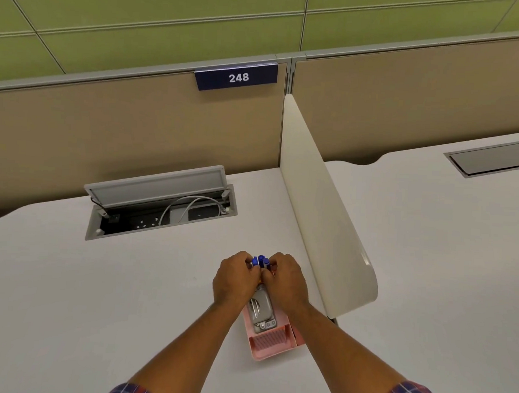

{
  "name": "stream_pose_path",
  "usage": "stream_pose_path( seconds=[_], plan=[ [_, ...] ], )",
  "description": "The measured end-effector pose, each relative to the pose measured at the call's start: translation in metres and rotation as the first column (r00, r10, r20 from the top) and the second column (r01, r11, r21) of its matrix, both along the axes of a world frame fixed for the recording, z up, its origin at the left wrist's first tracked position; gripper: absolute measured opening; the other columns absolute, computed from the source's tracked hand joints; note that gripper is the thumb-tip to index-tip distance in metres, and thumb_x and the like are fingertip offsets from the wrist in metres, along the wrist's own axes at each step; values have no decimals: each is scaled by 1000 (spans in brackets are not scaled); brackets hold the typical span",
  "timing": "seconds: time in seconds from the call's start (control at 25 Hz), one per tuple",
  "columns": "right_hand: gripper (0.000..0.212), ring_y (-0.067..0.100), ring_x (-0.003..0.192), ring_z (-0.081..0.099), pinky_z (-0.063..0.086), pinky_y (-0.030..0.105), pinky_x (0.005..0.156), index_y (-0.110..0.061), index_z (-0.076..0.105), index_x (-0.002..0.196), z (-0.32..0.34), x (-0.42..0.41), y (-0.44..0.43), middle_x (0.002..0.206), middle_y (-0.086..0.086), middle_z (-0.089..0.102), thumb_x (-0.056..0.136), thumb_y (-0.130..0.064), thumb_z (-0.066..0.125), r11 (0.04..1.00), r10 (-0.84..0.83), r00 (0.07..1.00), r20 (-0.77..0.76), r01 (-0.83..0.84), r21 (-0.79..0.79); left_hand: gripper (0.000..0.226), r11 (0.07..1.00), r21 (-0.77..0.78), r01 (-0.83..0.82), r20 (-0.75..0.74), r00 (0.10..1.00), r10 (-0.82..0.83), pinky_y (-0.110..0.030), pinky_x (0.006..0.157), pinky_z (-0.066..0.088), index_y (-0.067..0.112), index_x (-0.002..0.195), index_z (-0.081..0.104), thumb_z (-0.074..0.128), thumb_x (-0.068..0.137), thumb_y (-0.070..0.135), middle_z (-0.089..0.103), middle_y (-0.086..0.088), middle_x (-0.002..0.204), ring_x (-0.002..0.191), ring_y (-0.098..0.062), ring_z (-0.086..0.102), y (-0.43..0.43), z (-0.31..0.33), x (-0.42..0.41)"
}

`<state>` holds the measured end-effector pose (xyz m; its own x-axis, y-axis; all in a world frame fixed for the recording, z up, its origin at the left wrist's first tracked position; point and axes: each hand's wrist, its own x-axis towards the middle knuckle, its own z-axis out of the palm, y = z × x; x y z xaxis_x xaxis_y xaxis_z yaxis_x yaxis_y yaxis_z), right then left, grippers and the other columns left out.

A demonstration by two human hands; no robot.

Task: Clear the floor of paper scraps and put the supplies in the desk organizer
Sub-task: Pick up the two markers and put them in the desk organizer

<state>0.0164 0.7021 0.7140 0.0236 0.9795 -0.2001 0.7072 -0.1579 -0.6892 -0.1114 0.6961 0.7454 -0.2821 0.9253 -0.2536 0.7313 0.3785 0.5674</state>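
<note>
A pink desk organizer (270, 345) stands on the white desk (97, 293), close to the side divider. A grey stapler (261, 312) lies in its middle section, and the near compartment holds nothing I can see. Several blue-capped pens (260, 261) stand bunched at the organizer's far end. My left hand (235, 280) and my right hand (287, 280) are both closed around that bunch, one on each side. The far part of the organizer is hidden under my hands. No floor or paper scraps are in view.
A cream side divider (320, 217) rises just right of the organizer. An open cable hatch (161, 204) with sockets and white cables sits at the back left. Beige partition panels carry a sign reading 248 (237, 77). A neighbouring desk (445, 236) lies to the right.
</note>
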Motion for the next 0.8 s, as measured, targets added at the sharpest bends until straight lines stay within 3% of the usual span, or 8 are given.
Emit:
stream_pose_path(
  seconds=[0.2, 0.4, 0.48, 0.6, 0.68, 0.8],
  plan=[
    [15, 10, 83, 62, 52, 22, 72, -22, 64, 104, 6, 7, -13, 97, -5, 62, 94, -33, 66, 1000, -2, 998, -68, 3, 20, 22, 1000, 15, -24, 11, 1000, 24, -26, 69, 52, 22, 115, 72, 67, 95, 30, 79, 3, 102, 86, -13, 71, -18, 10, -3],
    [21, 11, 91, 61, 57, 28, 77, -31, 54, 117, 11, 16, -42, 102, -9, 59, 96, -35, 58, 991, 59, 996, -62, -51, 127, 14, 990, 124, -62, 13, 998, 61, -22, 65, 50, 25, 108, 72, 66, 97, 32, 77, 5, 103, 87, -11, 69, -53, 14, -1],
    [28, 13, 97, 60, 59, 30, 82, -32, 48, 123, 11, 18, -56, 108, -6, 59, 98, -38, 56, 983, 86, 996, 6, -86, 159, 25, 983, 173, -66, 4, 998, 66, -28, 83, 56, 24, 120, 71, 67, 98, 35, 76, 3, 119, 107, -16, 70, -72, 12, 1],
    [41, 17, 113, 59, 52, 31, 98, -28, 45, 136, 7, 22, -83, 131, -2, 58, 100, -46, 50, 974, 104, 984, 143, -130, 183, 48, 983, 179, -35, -43, 998, 43, -33, 107, 50, 20, 141, 61, 64, 99, 42, 66, -2, 143, 132, -22, 60, -108, 8, 3],
    [52, 20, 126, 57, 46, 33, 106, -25, 42, 145, 6, 25, -106, 146, 1, 53, 100, -51, 48, 958, 131, 972, 194, -174, 229, 57, 983, 179, 33, -99, 995, -16, -35, 117, 42, 17, 150, 52, 60, 101, 44, 56, -4, 155, 145, -24, 50, -133, 5, 3],
    [70, 26, 144, 46, 41, 40, 113, -22, 32, 156, 7, 33, -147, 162, 6, 41, 100, -63, 39, 918, 162, 943, 292, -252, 306, 70, 986, 103, 130, -195, 975, -108, -38, 130, 19, 20, 164, 27, 47, 104, 52, 26, -1, 174, 163, -22, 17, -169, 1, 1]
  ],
)
